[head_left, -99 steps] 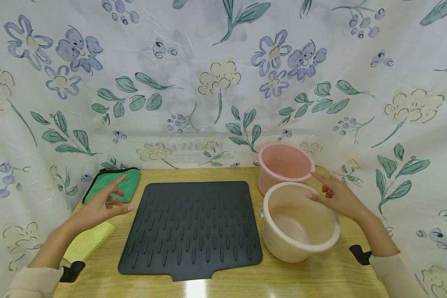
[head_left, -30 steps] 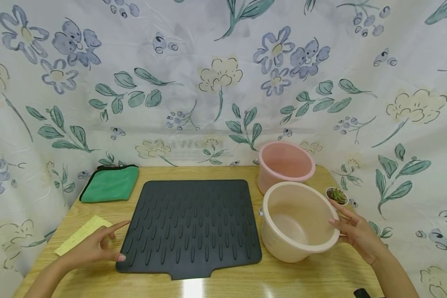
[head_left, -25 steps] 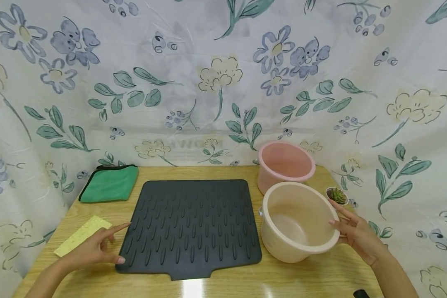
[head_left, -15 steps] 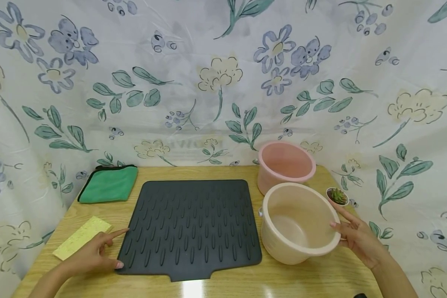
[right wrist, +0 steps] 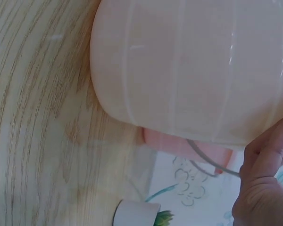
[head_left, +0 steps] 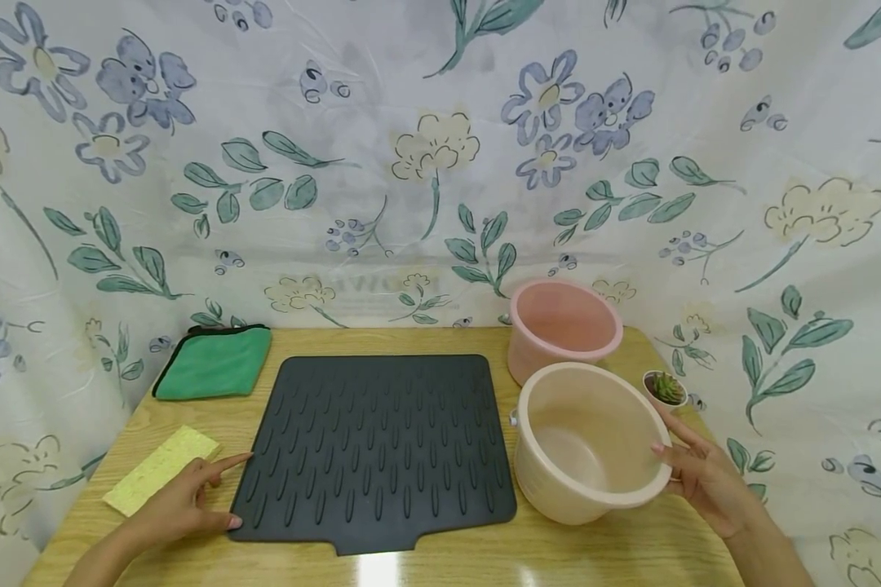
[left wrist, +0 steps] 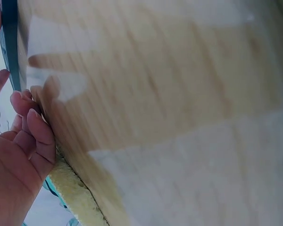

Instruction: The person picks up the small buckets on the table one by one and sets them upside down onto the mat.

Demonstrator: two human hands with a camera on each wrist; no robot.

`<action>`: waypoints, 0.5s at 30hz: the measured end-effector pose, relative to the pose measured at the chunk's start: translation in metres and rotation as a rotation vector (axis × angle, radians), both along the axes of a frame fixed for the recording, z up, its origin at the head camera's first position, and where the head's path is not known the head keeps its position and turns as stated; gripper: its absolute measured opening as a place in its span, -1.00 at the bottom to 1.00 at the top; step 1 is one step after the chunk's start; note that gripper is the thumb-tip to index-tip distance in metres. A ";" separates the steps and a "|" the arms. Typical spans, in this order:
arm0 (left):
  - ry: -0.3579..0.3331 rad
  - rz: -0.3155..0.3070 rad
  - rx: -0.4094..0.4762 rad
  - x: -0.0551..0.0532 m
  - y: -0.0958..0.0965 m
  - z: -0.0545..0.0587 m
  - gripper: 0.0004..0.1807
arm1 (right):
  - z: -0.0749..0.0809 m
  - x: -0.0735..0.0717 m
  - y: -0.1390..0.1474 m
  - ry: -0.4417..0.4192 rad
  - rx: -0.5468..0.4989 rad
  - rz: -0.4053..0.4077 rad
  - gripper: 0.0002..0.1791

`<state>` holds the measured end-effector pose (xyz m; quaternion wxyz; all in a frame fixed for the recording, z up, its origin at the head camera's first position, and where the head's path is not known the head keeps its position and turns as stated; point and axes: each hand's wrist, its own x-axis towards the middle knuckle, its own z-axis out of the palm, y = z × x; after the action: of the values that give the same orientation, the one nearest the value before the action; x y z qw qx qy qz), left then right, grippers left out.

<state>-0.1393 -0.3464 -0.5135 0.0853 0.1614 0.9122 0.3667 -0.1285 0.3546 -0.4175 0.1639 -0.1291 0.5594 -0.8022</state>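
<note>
A pale bucket [right wrist: 179,66], its wall faintly striped, filled the upper right, with wooden table [right wrist: 42,103] along the left. The right hand [right wrist: 266,176] touched the bucket's side. Beyond showed part of a pink bucket [right wrist: 167,141], a curved grey handle [right wrist: 212,162] and flowered cloth [right wrist: 188,186]; a white pot [right wrist: 136,214] held a green plant [right wrist: 163,218].

Head view, centre right: a round cream plastic bucket [head_left: 593,436] partly hides a pink plastic bucket [head_left: 561,322]; left wrist view: left hand [left wrist: 18,160] cropped.

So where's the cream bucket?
In the head view, the cream bucket is right of the mat, in front of the pink bucket, held by the right hand.
</note>
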 end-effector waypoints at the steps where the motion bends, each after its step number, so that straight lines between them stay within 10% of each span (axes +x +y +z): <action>1: 0.000 0.005 0.001 0.000 0.000 0.000 -0.10 | -0.001 0.001 -0.001 0.007 -0.015 0.000 -0.27; 15: -0.025 0.028 -0.007 0.002 0.003 0.003 -0.08 | -0.006 0.007 -0.010 0.052 -0.070 -0.047 -0.33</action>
<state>-0.1373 -0.3433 -0.5109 0.0922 0.1437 0.9146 0.3665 -0.1212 0.3451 -0.4231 0.1258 -0.1423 0.5378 -0.8214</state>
